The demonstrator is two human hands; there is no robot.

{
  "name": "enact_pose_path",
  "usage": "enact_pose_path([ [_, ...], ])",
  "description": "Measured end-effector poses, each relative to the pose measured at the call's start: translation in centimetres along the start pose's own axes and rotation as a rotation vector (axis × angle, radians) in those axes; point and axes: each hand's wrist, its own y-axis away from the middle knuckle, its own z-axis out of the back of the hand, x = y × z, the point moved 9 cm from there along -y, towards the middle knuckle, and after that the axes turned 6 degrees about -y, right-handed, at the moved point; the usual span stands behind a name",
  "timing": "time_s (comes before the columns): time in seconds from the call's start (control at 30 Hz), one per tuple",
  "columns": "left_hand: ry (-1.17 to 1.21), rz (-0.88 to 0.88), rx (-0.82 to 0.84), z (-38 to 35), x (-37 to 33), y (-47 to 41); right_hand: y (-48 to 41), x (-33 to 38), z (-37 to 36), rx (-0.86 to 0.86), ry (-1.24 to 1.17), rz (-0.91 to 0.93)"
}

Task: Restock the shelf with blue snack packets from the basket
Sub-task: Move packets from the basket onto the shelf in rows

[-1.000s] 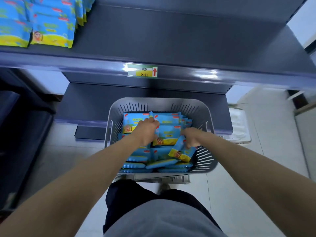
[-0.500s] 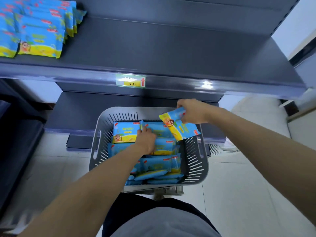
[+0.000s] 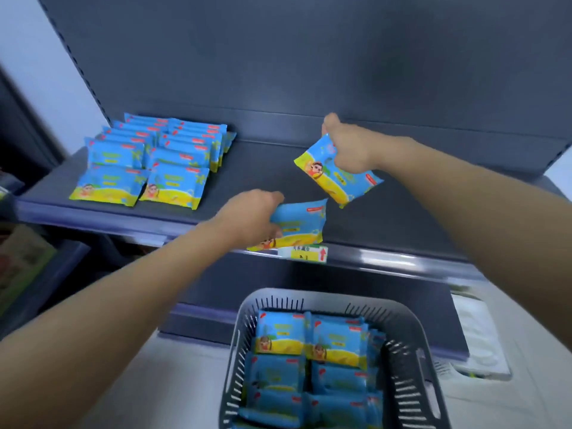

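My left hand (image 3: 247, 216) grips a blue and yellow snack packet (image 3: 298, 226) over the front edge of the dark shelf (image 3: 263, 178). My right hand (image 3: 348, 147) holds a second packet (image 3: 337, 178) tilted above the middle of the shelf. Two rows of the same packets (image 3: 151, 159) lie stacked on the shelf's left part. Below, the grey slotted basket (image 3: 405, 351) holds several more packets (image 3: 309, 360).
A price label (image 3: 305, 253) with a red arrow sits on the shelf's front rail. A lower shelf (image 3: 340, 298) runs behind the basket. A white tray-like object (image 3: 476, 339) lies on the floor at the right. A dark fixture (image 3: 28, 267) stands to the left.
Both hands rose from the basket to the shelf, each carrying one packet. The view tilted up, so the shelf fills the frame and the basket sits low.
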Motion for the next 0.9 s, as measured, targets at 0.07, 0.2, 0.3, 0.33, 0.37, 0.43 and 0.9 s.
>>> enact_pose_path([
  [0.07,-0.003,0.033,-0.014,1.8,3.6,-2.2,-2.9,1.1,0.2,0.016,0.035,0.005],
  [0.2,-0.131,0.048,-0.037,3.5,9.1,-7.8,-8.5,1.3,-0.4,0.059,0.120,-0.043],
  [0.3,-0.227,0.023,-0.037,3.1,11.5,-12.5,-12.2,0.1,-1.2,0.062,0.212,-0.106],
  [0.33,-0.243,0.011,-0.035,2.9,12.2,-14.0,-13.2,-0.3,-1.5,0.072,0.243,-0.129],
  [0.37,-0.250,-0.001,-0.035,2.7,12.7,-15.3,-14.1,-0.7,-1.9,0.085,0.270,-0.145],
  [0.43,-0.256,-0.021,-0.032,2.3,13.8,-17.9,-15.7,-1.2,-2.7,0.108,0.308,-0.163],
  [0.9,-0.384,-0.046,-0.087,0.4,16.9,-26.5,-21.8,-2.6,-4.4,-0.076,0.393,-0.159],
])
